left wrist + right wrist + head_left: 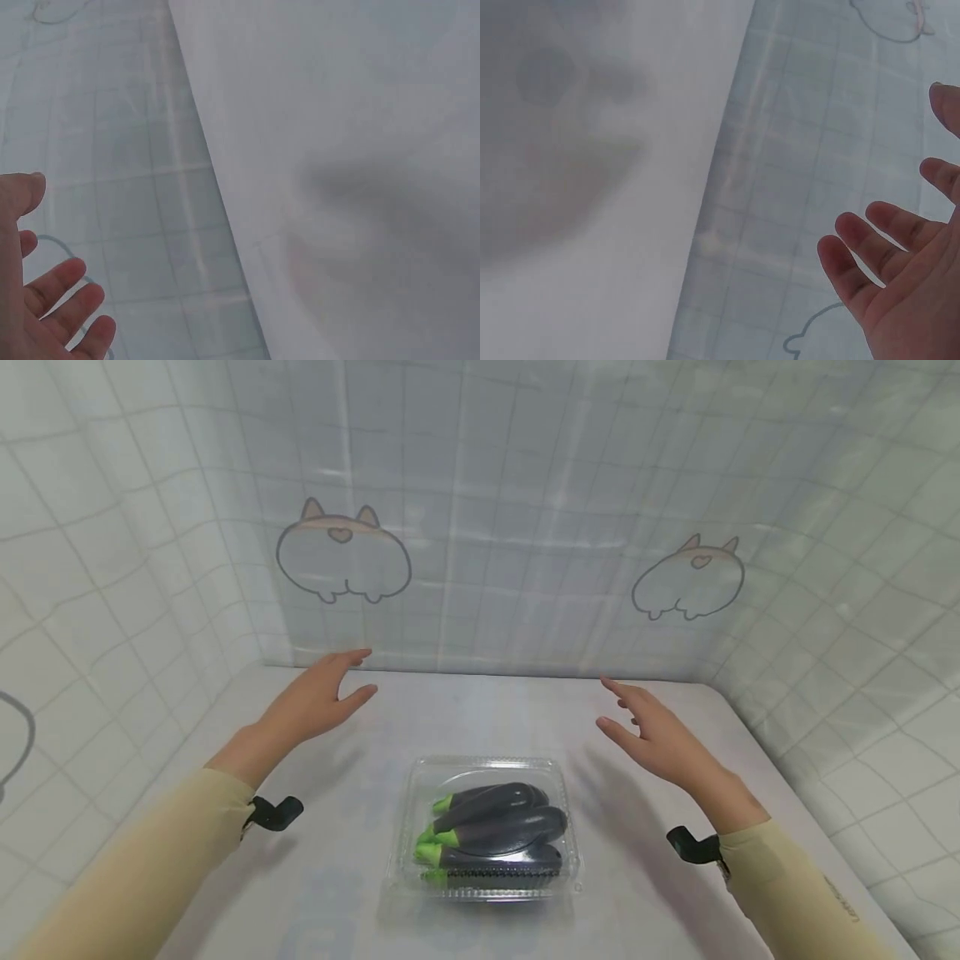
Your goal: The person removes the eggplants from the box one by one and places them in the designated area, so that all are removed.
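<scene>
A clear plastic clamshell box [405,852] sits on the white table, its lid looking closed. Inside lie several dark purple eggplants [502,829] with green stem ends pointing left. Up and to the left of the box, my left hand [311,697] hovers above the table with fingers relaxed and thumb apart. On the other side, my right hand [663,735] is held in the air in much the same pose. Neither hand touches the box. Both wrist views show spread, loosely bent fingers with nothing in them; the box is outside those views.
The white table [480,710] runs back to a hanging sheet [510,568] with a grid pattern and cartoon animal outlines. Similar gridded sheets close off the left and right sides. A small black camera mount [276,812] is strapped at each wrist.
</scene>
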Available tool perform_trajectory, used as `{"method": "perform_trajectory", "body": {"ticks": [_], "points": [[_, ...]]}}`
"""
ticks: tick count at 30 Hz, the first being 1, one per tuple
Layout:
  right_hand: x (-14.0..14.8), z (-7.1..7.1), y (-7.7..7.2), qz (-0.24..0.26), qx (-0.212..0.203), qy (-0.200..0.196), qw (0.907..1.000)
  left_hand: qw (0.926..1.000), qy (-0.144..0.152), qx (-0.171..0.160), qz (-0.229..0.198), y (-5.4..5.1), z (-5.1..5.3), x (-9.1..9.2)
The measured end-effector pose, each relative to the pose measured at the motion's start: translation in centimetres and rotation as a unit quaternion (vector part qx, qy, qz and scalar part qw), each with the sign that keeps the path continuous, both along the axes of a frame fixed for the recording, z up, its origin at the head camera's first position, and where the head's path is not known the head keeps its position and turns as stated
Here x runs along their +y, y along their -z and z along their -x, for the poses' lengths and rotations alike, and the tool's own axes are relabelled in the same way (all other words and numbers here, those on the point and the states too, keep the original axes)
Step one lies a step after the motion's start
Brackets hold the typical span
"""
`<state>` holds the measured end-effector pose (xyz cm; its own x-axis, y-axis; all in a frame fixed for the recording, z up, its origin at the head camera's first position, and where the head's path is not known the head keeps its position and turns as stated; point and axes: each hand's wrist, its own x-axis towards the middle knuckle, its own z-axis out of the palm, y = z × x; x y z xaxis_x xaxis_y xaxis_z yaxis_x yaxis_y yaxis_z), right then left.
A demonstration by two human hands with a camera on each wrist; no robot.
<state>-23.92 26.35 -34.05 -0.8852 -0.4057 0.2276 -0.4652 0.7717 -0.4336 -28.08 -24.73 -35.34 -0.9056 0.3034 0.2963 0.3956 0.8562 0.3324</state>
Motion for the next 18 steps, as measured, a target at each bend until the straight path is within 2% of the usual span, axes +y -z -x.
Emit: {"method": "perform_trajectory", "body": {"ticks": [6,18], "points": [[0.1,-2.0,0.8,0.018,0.008,-0.003,0.9998,0.9994,0.021,0.01,-0.026,0.6,-2.0,0.5],[-0.6,-6.3,2.4,0.042,0.027,-0.027,0.9984,0.9935,0.033,-0.009,-0.108,2.0,-6.7,1.7]]}}
